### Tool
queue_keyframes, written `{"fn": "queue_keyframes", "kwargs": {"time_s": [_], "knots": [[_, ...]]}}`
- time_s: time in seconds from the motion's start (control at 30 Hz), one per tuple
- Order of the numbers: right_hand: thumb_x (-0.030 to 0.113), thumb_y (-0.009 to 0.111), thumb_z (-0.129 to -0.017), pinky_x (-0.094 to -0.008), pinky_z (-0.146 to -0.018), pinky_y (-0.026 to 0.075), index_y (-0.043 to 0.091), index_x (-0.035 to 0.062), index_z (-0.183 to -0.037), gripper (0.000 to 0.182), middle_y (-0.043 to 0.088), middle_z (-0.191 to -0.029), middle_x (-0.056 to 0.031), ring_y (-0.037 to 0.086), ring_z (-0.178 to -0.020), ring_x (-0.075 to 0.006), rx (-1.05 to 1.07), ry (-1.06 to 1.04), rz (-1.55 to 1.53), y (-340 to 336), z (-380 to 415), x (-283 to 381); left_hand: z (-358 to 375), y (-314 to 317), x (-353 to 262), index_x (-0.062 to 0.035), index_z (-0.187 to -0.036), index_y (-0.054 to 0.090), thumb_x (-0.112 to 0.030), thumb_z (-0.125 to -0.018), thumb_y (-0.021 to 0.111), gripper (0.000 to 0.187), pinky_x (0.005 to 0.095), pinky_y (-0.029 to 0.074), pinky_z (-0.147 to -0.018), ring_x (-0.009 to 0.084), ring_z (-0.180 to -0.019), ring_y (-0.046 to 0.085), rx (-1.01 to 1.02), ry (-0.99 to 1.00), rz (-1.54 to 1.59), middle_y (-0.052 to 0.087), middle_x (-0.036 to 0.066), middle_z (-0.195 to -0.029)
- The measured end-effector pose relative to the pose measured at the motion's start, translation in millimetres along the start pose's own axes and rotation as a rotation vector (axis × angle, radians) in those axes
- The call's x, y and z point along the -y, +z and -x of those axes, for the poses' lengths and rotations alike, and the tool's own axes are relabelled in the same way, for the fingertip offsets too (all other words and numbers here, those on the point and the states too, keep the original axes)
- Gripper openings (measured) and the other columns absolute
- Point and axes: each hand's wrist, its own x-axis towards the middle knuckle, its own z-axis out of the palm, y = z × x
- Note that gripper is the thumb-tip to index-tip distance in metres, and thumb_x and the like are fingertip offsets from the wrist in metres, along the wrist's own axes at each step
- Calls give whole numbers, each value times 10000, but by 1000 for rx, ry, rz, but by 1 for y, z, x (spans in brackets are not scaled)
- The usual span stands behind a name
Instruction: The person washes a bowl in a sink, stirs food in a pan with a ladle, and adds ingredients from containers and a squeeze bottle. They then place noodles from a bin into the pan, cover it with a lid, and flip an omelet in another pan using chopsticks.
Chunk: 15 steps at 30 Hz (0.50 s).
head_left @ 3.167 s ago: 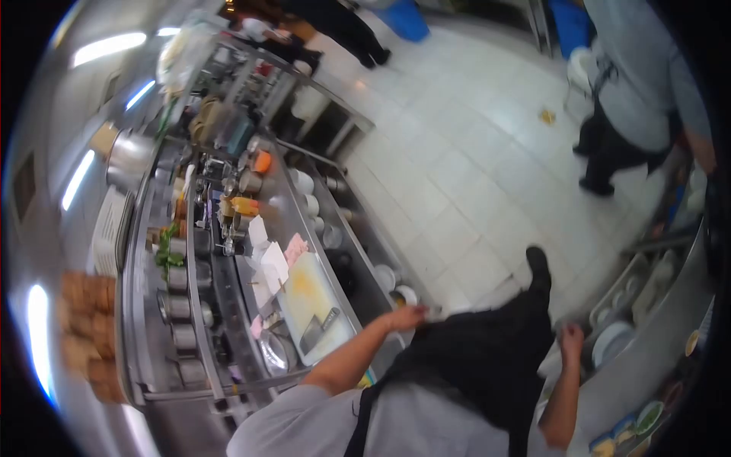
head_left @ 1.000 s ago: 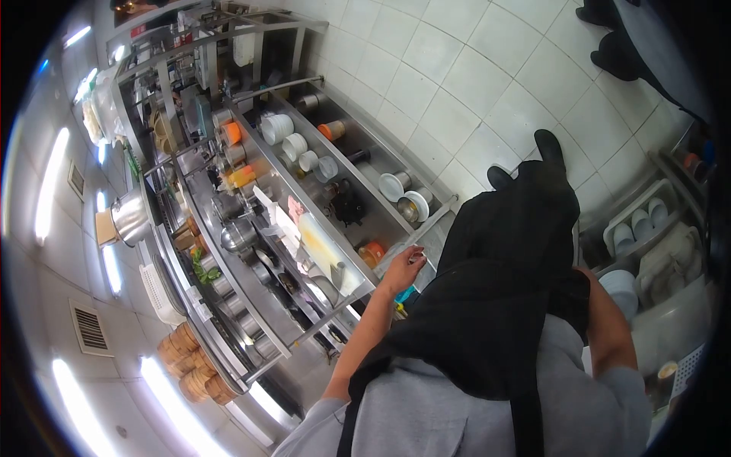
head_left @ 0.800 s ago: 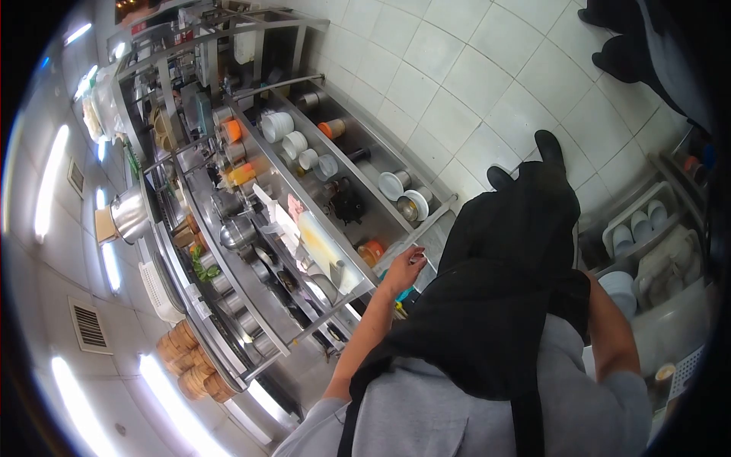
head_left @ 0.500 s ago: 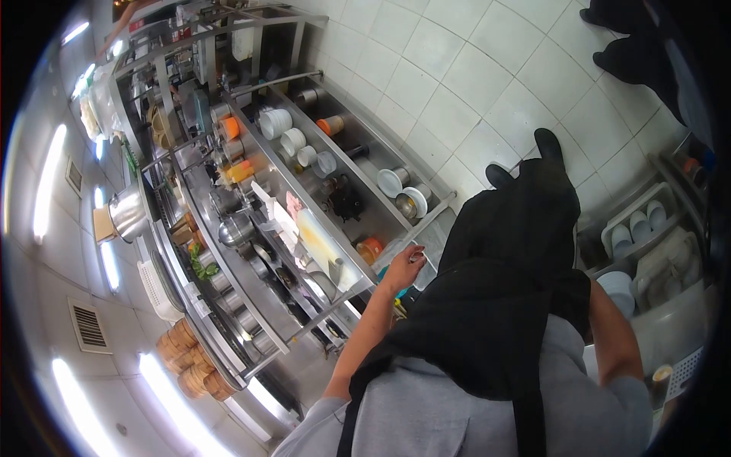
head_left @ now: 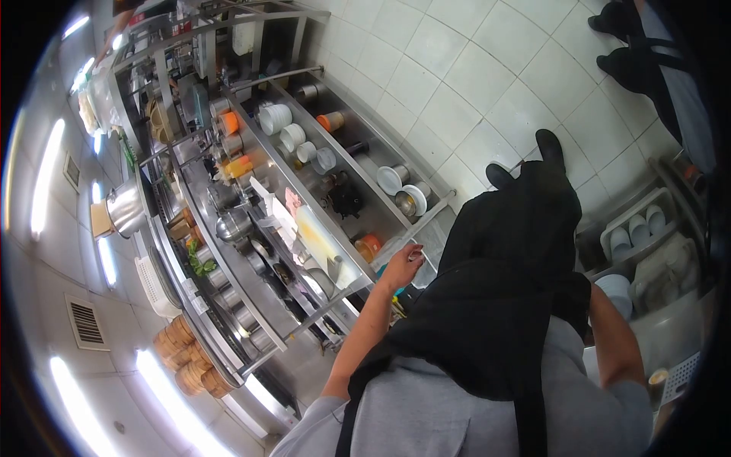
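My left hand (head_left: 403,266) hangs beside the black apron (head_left: 487,305), close to the end of the steel shelving (head_left: 373,190). Its fingers are curled in, with a small pale spot between them that is too small to name. By the fingers lies a clear plastic bin (head_left: 434,245), and an orange container (head_left: 368,245) sits just beyond. Of my right arm, the bare forearm (head_left: 615,339) shows at the other side of the apron. My right hand is hidden behind the dark cloth.
White bowls (head_left: 293,136) and pots fill the lower shelves. A stained cutting board (head_left: 316,236) and a steel pot (head_left: 234,225) are on the counter. Another person's legs (head_left: 659,84) stand on the tiled floor (head_left: 457,68). Bins of cups (head_left: 638,226) are at right.
The other person's legs have shifted slightly, with more of the clothing in view. The camera view has drifted a little. My left hand keeps nearly the same pose.
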Motion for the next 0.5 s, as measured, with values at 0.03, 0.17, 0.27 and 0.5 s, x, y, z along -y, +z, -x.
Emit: {"fn": "queue_keyframes", "kwargs": {"time_s": [0.03,0.17,0.27,0.5], "knots": [[352,676,-974,-545,-1000,571,781,166,-1310,398,794,-1245,-177,738,-1208,-408,1,0,-1,1,1,0,0,1,1,-14,-1435,657,-225,-1033,720,458,414,568,-1044,329,-1199,746,-2,-7,-4,772,203,-1288],[351,677,-973,-545,-999,571,781,169,-1311,398,795,-1244,-175,739,-1206,-407,-3,-3,3,1,3,-2,-3,6,7,-14,-1438,657,-240,-1027,724,474,418,569,-1044,335,-1201,749,6,-16,39,773,208,-1293],[351,678,-972,-544,-999,571,781,171,-1312,398,795,-1243,-174,740,-1204,-406,0,-3,8,1,4,-2,-5,8,13,-14,-1448,653,-250,-1023,731,492,422,573,-1038,340,-1190,755,1,25,9,777,210,-1285],[349,680,-969,-543,-997,572,782,177,-1313,398,796,-1240,-172,742,-1200,-405,-6,0,9,0,6,-3,-2,10,11,-16,-1453,652,-261,-1026,732,499,424,578,-1028,348,-1175,760,2,41,-11,777,212,-1285]]}}
